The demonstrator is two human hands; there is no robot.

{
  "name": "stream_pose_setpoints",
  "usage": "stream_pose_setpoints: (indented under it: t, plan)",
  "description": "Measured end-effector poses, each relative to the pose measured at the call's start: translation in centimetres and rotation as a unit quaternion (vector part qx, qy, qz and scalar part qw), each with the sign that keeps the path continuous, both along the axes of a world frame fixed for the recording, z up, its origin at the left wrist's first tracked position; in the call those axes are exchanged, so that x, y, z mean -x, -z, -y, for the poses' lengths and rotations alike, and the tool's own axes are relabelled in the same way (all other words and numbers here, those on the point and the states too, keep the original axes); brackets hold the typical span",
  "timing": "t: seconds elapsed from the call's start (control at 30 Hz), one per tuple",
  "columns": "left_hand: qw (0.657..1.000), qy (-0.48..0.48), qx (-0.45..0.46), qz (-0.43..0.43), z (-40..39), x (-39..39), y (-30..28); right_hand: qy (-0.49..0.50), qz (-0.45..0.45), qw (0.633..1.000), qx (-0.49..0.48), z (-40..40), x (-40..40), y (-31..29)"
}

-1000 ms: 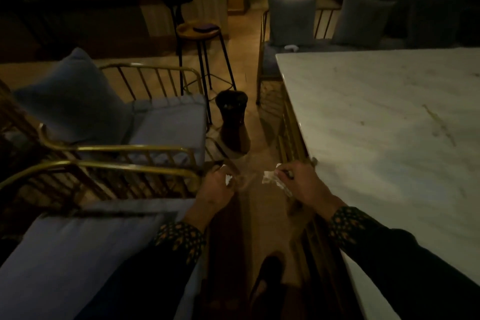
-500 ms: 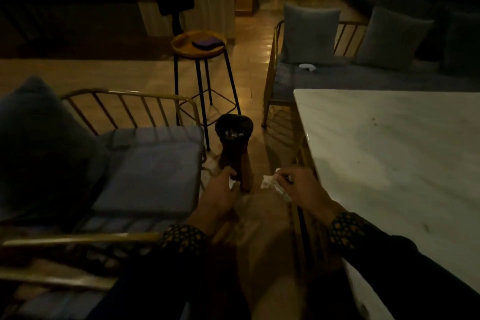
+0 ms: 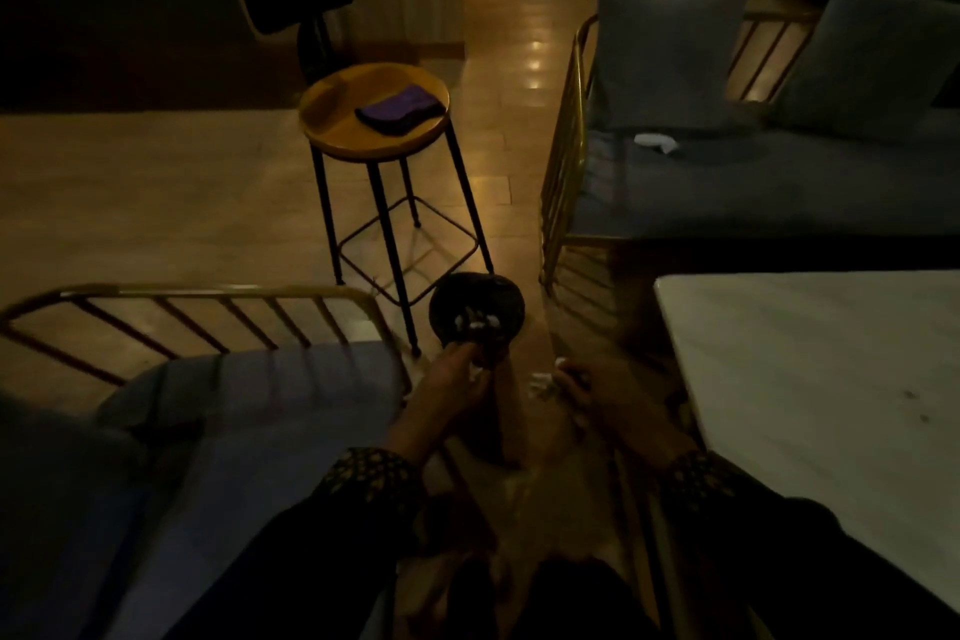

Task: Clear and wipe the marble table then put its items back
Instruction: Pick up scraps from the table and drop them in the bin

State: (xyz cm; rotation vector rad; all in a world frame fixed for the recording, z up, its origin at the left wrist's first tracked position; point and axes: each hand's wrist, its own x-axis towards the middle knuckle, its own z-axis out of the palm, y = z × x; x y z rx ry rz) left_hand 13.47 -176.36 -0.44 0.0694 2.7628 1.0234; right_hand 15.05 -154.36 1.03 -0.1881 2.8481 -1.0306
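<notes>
A: What are you carrying down there, at the lower middle of the frame?

B: Your left hand (image 3: 457, 382) has a small scrap of white paper (image 3: 476, 372) pinched at its fingertips, held at the near rim of the dark round waste bin (image 3: 477, 314) that stands on the floor at the centre of the frame. More white scraps lie inside the bin. Your right hand (image 3: 597, 392) grips a crumpled white tissue (image 3: 541, 385), which pokes out on the left side of the curled fingers.

A: How do your arms lie?

B: Both reach forward and down from the bottom edge, in dark sleeves with patterned cuffs. The left hand stretches to the bin, its knuckles up. The right hand hangs just right of the bin, beside the corner of the white marble table (image 3: 810, 379), which fills the lower right of the frame. The two hands are near each other but apart.

A: And the rest around you?

B: A round wooden stool on black metal legs (image 3: 332, 120) stands in the upper middle, with a folded purple cloth (image 3: 399, 109) on its seat. A gold-framed bench with grey cushions (image 3: 727, 192) sits at the upper right, and a small white object (image 3: 657, 141) lies on its seat. Another gold-framed grey seat (image 3: 249, 385) is at the lower left. The light is dim, so finer detail of the paper is hard to tell.
</notes>
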Motion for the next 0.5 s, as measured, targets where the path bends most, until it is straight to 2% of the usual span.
stream_pose_setpoints:
  t: [0.27,0.4,0.5]
  plan:
    - [0.996,-0.063,0.001,0.059,-0.4,17.3,6.6,-0.031,0.059,0.998,0.022,0.1,19.8,5.8]
    - [0.986,-0.129,-0.028,0.100,-0.9,23.8,12.4,0.056,0.099,0.989,0.099,0.6,27.6,13.9]
    - [0.964,-0.212,-0.088,0.135,-0.8,27.1,17.9,0.112,0.137,0.975,0.133,1.6,30.9,21.0]
